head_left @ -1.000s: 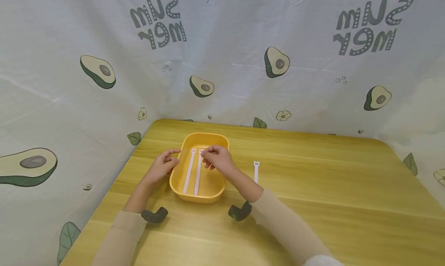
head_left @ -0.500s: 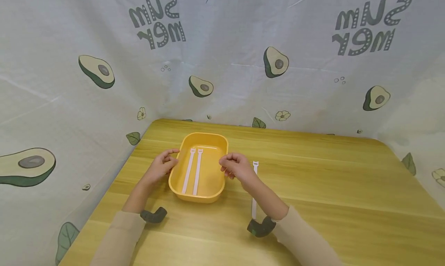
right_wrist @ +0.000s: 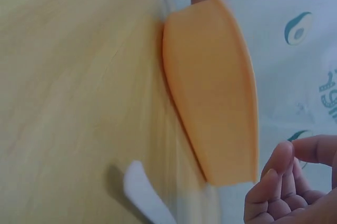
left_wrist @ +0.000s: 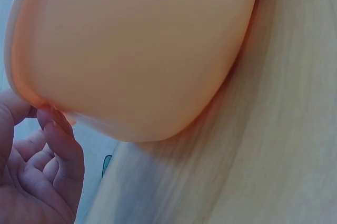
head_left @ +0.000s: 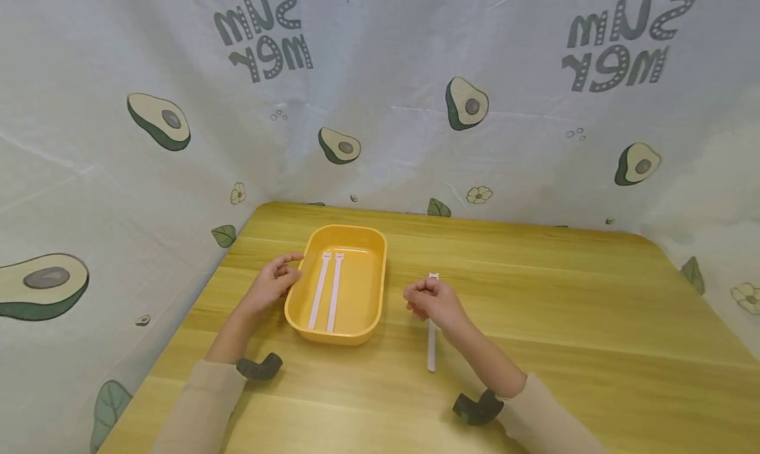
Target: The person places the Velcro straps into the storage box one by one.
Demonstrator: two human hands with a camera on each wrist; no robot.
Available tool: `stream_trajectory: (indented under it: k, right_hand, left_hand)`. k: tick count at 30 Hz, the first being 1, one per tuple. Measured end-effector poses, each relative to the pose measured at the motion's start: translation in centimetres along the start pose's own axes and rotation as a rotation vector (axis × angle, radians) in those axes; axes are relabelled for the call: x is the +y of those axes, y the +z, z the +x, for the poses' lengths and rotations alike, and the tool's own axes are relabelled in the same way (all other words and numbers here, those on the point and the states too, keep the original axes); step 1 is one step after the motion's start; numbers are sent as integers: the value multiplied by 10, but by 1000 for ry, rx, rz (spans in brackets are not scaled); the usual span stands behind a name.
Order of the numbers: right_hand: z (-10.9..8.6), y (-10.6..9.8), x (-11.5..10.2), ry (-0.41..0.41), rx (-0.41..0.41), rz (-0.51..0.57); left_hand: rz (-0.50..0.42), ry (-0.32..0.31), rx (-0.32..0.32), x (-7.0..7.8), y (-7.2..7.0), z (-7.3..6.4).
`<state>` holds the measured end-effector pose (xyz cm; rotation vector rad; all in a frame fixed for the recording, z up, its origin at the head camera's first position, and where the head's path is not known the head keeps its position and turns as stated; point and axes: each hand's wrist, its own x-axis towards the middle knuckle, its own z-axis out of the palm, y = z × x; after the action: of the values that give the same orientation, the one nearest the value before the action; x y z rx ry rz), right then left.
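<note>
A yellow plastic tray point(head_left: 362, 289) sits on the wooden table with two white straps, like hook-and-loop cable ties, lying side by side in it; one is the left strap point(head_left: 318, 292), the other the right strap point(head_left: 334, 292). My left hand point(head_left: 270, 287) touches the tray's left rim with its fingertips; in the left wrist view the fingers point(left_wrist: 60, 134) meet the outer wall. Right of the tray, my right hand point(head_left: 438, 303) hovers over a third strap point(head_left: 431, 352), hiding its middle. Thumb and index fingertips come together, with nothing seen between them.
The wooden table point(head_left: 570, 335) runs to a white curtain point(head_left: 404, 58) printed with avocados, at the back and sides. A dark curved piece is at each wrist, the left piece point(head_left: 259, 367) and the right piece point(head_left: 477, 408).
My right hand has moved right, from above the straps in the tray, past its right rim, to over the strap on the table. My left hand stays at the rim.
</note>
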<state>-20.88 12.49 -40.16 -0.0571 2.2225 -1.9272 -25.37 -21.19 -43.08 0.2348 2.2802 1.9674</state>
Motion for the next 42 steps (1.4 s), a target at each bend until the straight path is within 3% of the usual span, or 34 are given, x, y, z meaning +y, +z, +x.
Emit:
stream_trajectory:
  k: [9, 15, 24, 31, 42]
  right_hand:
    - [-1, -15, 16, 16, 49, -55]
    - [0, -25, 22, 26, 142, -208]
    - [1, -32, 29, 12, 215, -431]
    - [2, -30, 29, -93, 204, -623]
    - [4, -25, 28, -63, 201, -723]
  left_hand:
    - [18, 3, 2, 0, -2, -1]
    - [24, 23, -2, 1, -2, -1]
    - [13, 27, 3, 2, -1, 0]
    - [14, 19, 1, 2, -1, -1]
    - [11, 18, -1, 0, 1, -1]
